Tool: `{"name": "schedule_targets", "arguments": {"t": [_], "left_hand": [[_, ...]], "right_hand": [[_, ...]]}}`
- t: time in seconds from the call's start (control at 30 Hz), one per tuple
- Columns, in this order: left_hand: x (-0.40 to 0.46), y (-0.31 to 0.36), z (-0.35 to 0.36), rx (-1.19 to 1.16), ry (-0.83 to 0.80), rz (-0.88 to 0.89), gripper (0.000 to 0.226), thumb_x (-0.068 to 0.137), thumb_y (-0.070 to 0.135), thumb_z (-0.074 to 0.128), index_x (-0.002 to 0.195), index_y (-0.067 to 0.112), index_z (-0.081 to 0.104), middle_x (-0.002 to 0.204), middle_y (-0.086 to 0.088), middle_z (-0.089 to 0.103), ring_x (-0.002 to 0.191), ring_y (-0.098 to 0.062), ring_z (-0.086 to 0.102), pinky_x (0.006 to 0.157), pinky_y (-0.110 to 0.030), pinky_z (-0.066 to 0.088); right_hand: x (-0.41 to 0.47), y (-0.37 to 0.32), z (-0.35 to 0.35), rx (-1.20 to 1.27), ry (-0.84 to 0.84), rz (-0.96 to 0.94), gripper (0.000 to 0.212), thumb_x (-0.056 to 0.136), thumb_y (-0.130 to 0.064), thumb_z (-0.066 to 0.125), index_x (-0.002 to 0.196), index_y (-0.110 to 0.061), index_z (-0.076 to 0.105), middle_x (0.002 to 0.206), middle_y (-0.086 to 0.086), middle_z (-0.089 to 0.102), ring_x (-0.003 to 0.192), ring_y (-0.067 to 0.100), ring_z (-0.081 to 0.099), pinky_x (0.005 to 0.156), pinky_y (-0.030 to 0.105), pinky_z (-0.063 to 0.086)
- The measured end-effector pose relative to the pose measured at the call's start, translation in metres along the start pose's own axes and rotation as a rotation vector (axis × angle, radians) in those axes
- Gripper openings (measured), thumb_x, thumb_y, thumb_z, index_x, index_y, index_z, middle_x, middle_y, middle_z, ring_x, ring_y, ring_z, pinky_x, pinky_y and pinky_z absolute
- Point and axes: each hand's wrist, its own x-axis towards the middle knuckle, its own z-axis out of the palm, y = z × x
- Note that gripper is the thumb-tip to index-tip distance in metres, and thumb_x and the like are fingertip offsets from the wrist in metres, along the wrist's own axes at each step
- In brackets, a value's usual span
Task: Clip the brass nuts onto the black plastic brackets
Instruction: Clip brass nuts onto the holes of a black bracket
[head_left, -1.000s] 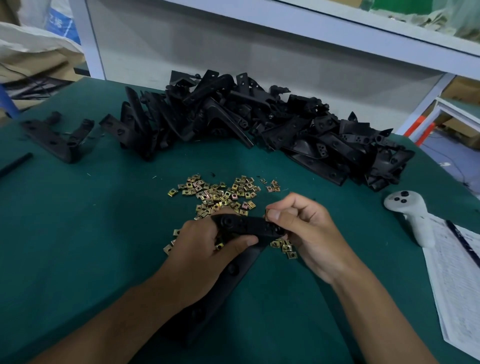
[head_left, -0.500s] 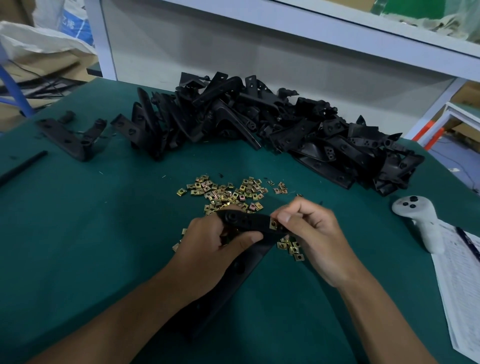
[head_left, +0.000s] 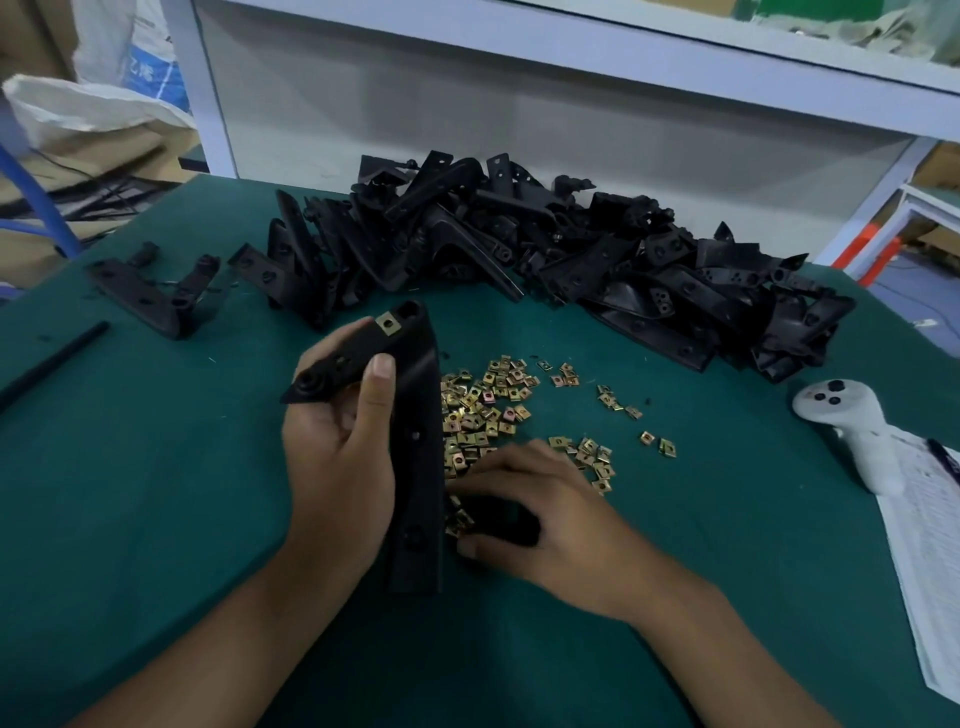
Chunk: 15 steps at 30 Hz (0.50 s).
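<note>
My left hand (head_left: 337, 467) grips a long black plastic bracket (head_left: 415, 441) and holds it upright over the table. One brass nut (head_left: 387, 325) is clipped on near the bracket's top corner. My right hand (head_left: 540, 519) rests low on the near edge of the scattered brass nuts (head_left: 488, 405). Its thumb and fingertips arch over a few loose nuts, a gap between them, and the hand is blurred. A big heap of black brackets (head_left: 545, 260) lies along the back of the green table (head_left: 156, 493).
Two separate brackets (head_left: 156, 296) and a thin black rod (head_left: 52, 364) lie at the left. At the right are a white controller (head_left: 852, 431) and a printed sheet (head_left: 930, 545) at the table's edge. A white frame and wall stand behind the heap.
My left hand has raised the bracket and turned it upright, the clipped nut now on top. My right hand has let go of the bracket and dropped onto the loose nuts.
</note>
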Motion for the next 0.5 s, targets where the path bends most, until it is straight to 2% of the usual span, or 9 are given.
{"name": "schedule_targets", "arguments": {"t": [0.1,0.23,0.37,0.43,0.5], "left_hand": [[-0.002,-0.001,0.002,0.013,-0.045,-0.001,0.019,0.102,0.004,0.051,0.116,0.014,0.058,0.090,0.031,0.072,0.087,0.013,0.066,0.073,-0.005,0.048],[-0.004,-0.006,0.002,0.042,-0.129,0.018,0.018,0.100,0.011,0.057,0.117,0.016,0.061,0.099,0.027,0.072,0.093,0.010,0.066,0.079,-0.007,0.048],[-0.009,-0.011,0.001,0.024,-0.261,-0.001,0.020,0.098,0.019,0.061,0.116,0.026,0.063,0.107,0.019,0.072,0.101,0.002,0.068,0.084,-0.010,0.049],[-0.011,-0.012,0.001,0.024,-0.321,-0.008,0.023,0.096,0.028,0.061,0.117,0.033,0.065,0.111,0.016,0.072,0.105,-0.003,0.068,0.086,-0.012,0.050],[-0.013,-0.011,0.000,0.003,-0.369,-0.030,0.025,0.094,0.031,0.060,0.116,0.040,0.068,0.112,0.013,0.073,0.107,-0.007,0.069,0.087,-0.014,0.051]], "right_hand": [[0.002,0.001,0.001,-0.069,-0.007,-0.047,0.027,0.091,-0.050,0.068,0.116,-0.039,0.070,0.114,-0.020,0.056,0.112,0.007,0.048,0.097,0.037,0.041],[0.001,0.002,-0.002,-0.054,0.014,-0.047,0.019,0.095,-0.043,0.065,0.111,-0.034,0.070,0.108,-0.018,0.056,0.107,0.007,0.049,0.094,0.031,0.043],[0.002,0.003,-0.007,0.009,0.163,0.041,0.016,0.101,-0.033,0.057,0.104,-0.024,0.070,0.104,-0.014,0.057,0.102,0.012,0.052,0.089,0.026,0.043],[0.003,0.004,-0.011,0.110,0.264,0.131,0.015,0.102,-0.028,0.055,0.096,-0.023,0.068,0.094,-0.016,0.060,0.093,0.007,0.056,0.080,0.018,0.042],[0.005,0.005,-0.015,0.364,0.333,0.250,0.018,0.103,-0.026,0.054,0.090,-0.026,0.068,0.082,-0.017,0.065,0.073,0.000,0.057,0.067,0.012,0.040]]}}
